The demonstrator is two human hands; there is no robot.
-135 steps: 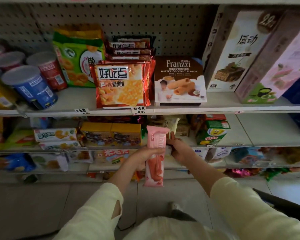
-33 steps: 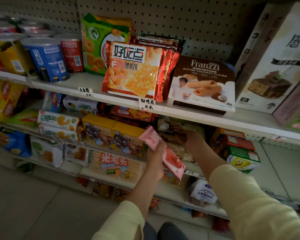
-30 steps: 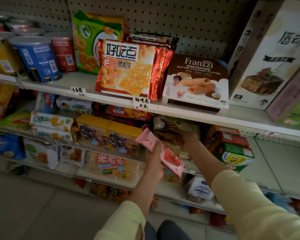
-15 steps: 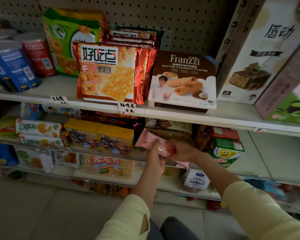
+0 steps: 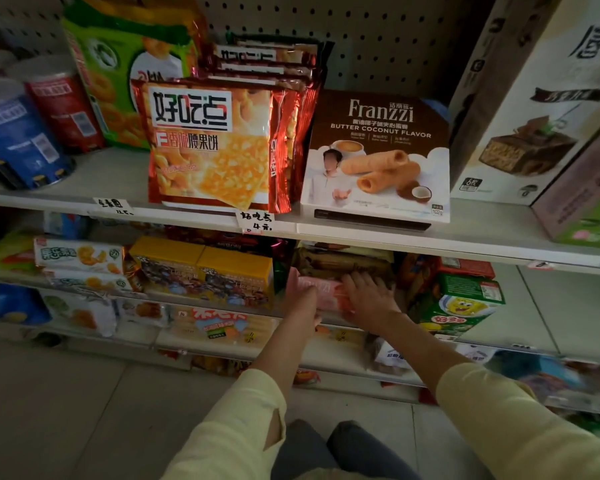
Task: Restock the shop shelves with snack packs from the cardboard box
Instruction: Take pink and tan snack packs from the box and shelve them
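A pink snack pack [image 5: 326, 295] lies flat at the front of the second shelf, under a stack of brown wafer packs [image 5: 343, 263]. My left hand [image 5: 301, 299] holds its left end. My right hand [image 5: 369, 299] rests on its right end, fingers spread over it. The pack sits between the yellow boxes [image 5: 205, 268] on the left and the green cartoon box [image 5: 459, 306] on the right. The cardboard box is not in view.
The upper shelf [image 5: 361, 233] carries red-orange cracker bags [image 5: 212, 147], a brown Franzzi box [image 5: 378, 157], round tubs [image 5: 18, 133] and tall boxes [image 5: 534, 98]. Bare shelf board [image 5: 565, 306] lies right of the green cartoon box. Lower shelves hold more snacks; tiled floor below.
The pink pack went from tilted in my left hand in front of the shelf to lying flat on the second shelf. My right hand came out of the stack onto the pack.
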